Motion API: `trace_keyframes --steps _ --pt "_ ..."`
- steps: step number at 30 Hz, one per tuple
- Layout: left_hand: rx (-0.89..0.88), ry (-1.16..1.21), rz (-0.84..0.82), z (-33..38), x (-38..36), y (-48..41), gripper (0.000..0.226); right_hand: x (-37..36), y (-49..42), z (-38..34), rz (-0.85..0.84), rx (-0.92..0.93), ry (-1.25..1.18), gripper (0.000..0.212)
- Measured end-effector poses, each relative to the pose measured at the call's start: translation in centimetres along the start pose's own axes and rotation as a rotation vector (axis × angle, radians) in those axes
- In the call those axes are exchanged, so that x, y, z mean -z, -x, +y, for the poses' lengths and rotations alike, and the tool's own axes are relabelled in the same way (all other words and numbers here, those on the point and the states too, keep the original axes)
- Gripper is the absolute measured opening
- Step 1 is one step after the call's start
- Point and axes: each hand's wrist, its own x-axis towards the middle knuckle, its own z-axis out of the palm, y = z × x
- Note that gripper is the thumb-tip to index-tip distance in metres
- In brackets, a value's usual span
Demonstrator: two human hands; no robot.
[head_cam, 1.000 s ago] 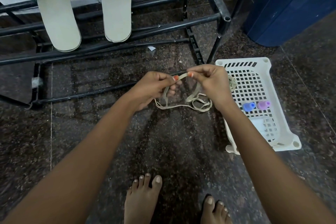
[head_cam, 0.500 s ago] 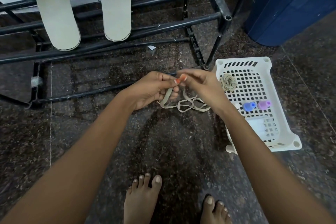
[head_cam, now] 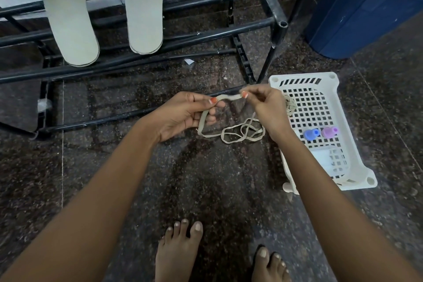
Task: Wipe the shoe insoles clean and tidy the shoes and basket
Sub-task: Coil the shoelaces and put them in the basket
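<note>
Beige flat shoelace [head_cam: 230,97] was up off the floor [head_cam: 206,178], a short span of it slightly wavy between the two hands. Left hand [head_cam: 183,117] pinched it between thumb and forefinger, with the other fingers [head_cam: 211,119] loosely curled and the lace running down past them. Right hand [head_cam: 265,107] pinched the span's other end the same way, its remaining fingers curled in. The rest of the lace lay in loose loops on the dark speckled floor, below the hands and just beside the left wall of the white perforated basket [head_cam: 297,77]. The basket sat on the floor to the right, with the right wrist over its left edge. Inside it were a bundled second lace [head_cam: 290,104] near the far left corner and a blue cap-like piece [head_cam: 310,134] next to a purple one [head_cam: 329,132]. There was also a pale flat item at the near end; couldn't tell what it was. Beyond the hands, two off-white insoles [head_cam: 68,18] [head_cam: 144,7] lay side by side across the bars of a black metal rack [head_cam: 206,32], not touching each other. Blue bucket [head_cam: 366,11] stood at far right, past the basket. Two bare feet [head_cam: 176,254] [head_cam: 270,265] were at the bottom edge.
</note>
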Motion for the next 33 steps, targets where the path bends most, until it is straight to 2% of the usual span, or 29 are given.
trace_keyframes --steps 4,7,12,17,21,25,27,33 --pt "0.006 -0.081 0.02 0.0 -0.7 -0.3 0.015 -0.6 1.5 -1.7 -0.332 0.153 -0.016 0.017" --pt "0.009 -0.115 0.05 0.0 -1.0 -0.4 0.01 -1.2 1.5 -2.0 -0.424 0.204 -0.043 0.024" --pt "0.028 -0.076 0.055 -0.1 -0.9 -0.2 0.013 -0.9 1.1 -1.9 -0.349 0.159 -0.09 0.019" --pt "0.071 -0.003 -0.003 -0.2 -0.7 0.2 0.015 -0.3 0.6 -1.4 -0.193 0.089 -0.13 0.009" --pt "0.088 0.062 -0.038 -0.1 -0.5 0.4 0.017 0.2 0.1 -0.4 -0.048 0.065 -0.132 0.02" --pt "0.093 0.091 -0.071 0.0 -0.6 0.6 0.018 0.3 -0.1 0.2 0.005 0.04 -0.116 0.019" --pt "0.094 0.108 -0.067 0.0 -0.8 0.6 0.017 0.2 0.2 0.1 -0.011 0.041 -0.09 0.014" --pt "0.078 0.154 -0.036 0.1 -1.3 0.4 0.015 -0.7 2.0 -1.5 -0.325 0.143 -0.141 0.018"
